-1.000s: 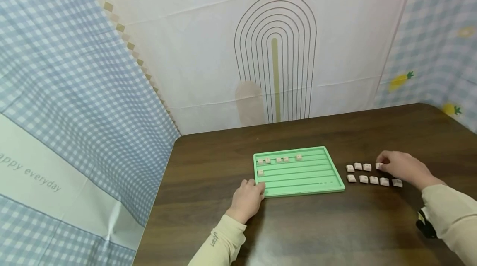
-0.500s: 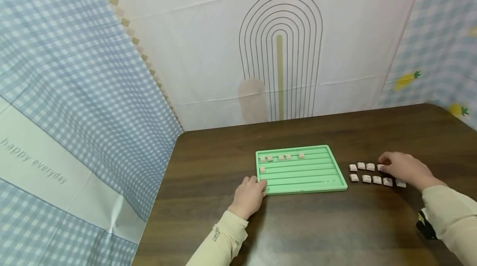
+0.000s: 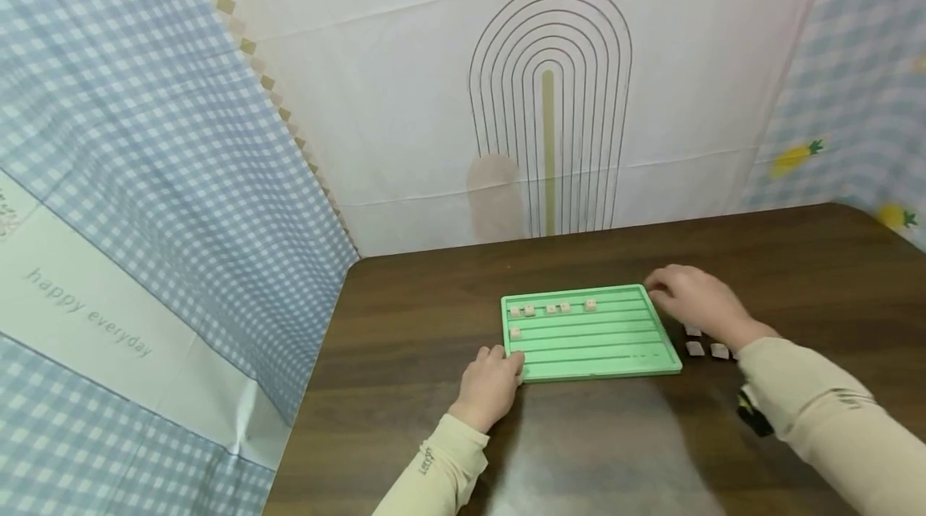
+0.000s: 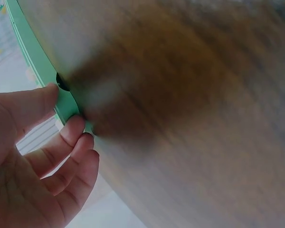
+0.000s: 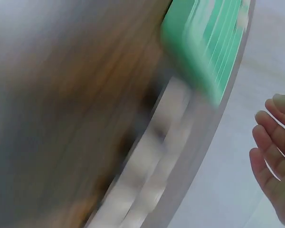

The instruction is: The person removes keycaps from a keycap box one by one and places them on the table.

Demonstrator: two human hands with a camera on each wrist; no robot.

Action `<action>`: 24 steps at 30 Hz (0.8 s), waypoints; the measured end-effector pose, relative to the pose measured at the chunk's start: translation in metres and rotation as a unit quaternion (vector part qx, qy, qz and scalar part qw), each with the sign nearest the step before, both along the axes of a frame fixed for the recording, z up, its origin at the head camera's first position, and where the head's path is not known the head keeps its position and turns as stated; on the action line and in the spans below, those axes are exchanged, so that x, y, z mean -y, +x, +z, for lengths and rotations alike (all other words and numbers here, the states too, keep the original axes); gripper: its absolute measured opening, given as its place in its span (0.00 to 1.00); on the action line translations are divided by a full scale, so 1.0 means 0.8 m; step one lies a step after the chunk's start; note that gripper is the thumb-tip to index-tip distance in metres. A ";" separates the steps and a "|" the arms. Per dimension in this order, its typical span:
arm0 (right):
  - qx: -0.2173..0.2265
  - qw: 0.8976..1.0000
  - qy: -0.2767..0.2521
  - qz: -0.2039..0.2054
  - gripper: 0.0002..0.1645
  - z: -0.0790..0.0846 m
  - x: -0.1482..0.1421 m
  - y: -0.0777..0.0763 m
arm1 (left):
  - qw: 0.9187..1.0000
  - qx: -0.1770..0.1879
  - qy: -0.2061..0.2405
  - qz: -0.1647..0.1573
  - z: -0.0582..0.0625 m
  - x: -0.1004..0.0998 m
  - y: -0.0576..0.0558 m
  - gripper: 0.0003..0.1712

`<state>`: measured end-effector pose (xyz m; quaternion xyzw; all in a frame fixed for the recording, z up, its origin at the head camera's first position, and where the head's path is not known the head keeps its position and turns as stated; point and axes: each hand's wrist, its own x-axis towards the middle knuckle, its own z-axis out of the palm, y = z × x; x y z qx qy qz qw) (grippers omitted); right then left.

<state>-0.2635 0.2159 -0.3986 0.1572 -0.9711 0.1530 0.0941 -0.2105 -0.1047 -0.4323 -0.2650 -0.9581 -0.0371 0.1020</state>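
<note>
**Left hand (image 3: 490, 391) pinches green ridged tray (image 3: 586, 343); right hand (image 3: 690, 299) hovers by its far corner**

The left grip holds the near left corner on the counter (image 3: 579, 444). Beyond, loose white keycaps (image 3: 695, 349) lie right of the tray, partly hidden; the right sleeve (image 3: 803, 387), dipping, could scatter them. Whether the right grip holds a keycap, I cannot tell. Farther, six seated keycaps (image 3: 590, 305) occupy two far rows; a knocked rim might shift them.
</note>
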 end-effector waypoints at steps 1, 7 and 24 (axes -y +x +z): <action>-0.003 1.000 0.001 0.010 0.13 -0.003 0.017 -0.005 | 1.000 -0.003 0.000 0.000 -0.001 0.000 0.000 0.05; -0.006 0.997 -0.020 0.075 0.10 -0.022 0.113 -0.024 | 1.000 -0.013 -0.003 0.001 -0.004 -0.001 -0.001 0.06; 0.025 0.993 0.021 0.118 0.08 -0.042 0.230 -0.030 | 0.997 -0.061 -0.038 0.006 -0.006 -0.003 -0.006 0.07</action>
